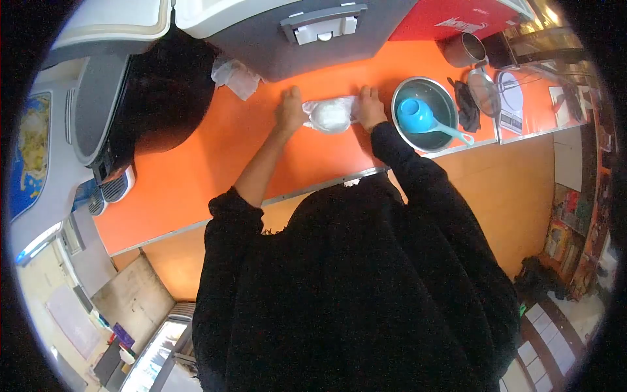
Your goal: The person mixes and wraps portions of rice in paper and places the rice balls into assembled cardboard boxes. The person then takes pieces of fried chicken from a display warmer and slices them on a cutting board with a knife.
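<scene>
A white, rounded bundle in thin plastic film, like a plastic bag, lies on the orange counter in front of me. My left hand is closed at the bag's left end, its fingertips turned away from me. At the opposite end, my right hand is closed on the film, which stretches toward it. What the bag contains cannot be made out. Just right of my right hand stands a metal bowl with a light blue ladle-like scoop in it, its handle resting over the rim.
A crumpled clear plastic bag lies beyond my left hand. A grey cooler box and a red box stand along the back. Farther right are a metal pot, a strainer, a black cloth and a kitchen scale.
</scene>
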The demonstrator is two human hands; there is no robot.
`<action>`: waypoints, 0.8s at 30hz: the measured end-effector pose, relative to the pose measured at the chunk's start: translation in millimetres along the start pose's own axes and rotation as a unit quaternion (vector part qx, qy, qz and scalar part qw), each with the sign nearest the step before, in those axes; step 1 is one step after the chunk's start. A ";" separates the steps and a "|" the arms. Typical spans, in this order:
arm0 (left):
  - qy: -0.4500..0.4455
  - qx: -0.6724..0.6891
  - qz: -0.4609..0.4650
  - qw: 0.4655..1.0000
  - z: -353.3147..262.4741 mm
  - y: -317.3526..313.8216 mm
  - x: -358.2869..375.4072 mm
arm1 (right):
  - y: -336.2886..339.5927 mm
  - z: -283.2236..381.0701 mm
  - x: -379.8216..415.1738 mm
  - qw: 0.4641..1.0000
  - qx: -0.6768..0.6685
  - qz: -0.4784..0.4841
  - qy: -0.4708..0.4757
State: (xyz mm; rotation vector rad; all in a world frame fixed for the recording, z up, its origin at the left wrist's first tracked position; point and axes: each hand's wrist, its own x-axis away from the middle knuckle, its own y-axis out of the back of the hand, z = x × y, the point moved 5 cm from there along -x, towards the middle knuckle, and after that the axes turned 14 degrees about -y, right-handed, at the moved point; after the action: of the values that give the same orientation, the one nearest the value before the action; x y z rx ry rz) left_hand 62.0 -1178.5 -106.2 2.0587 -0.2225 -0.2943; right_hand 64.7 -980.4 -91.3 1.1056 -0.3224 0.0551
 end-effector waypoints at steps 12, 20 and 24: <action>0.020 0.094 -0.132 0.987 -38.8 -13.4 56.8 | -21.0 -3.8 73.1 0.946 0.154 -0.143 0.246; 0.161 0.326 -0.112 0.925 -74.5 -0.5 26.1 | -21.9 3.4 79.0 0.928 0.229 -0.122 0.266; 0.127 0.346 -0.067 0.927 -58.1 -30.3 16.8 | -15.5 7.7 74.4 0.951 0.089 -0.178 0.238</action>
State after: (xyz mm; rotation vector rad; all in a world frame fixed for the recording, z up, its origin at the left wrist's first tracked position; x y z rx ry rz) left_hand 96.5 -1120.3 -107.5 2.7920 -0.0189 -0.0191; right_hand 136.9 -1002.8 -80.7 1.2745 0.3213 0.0294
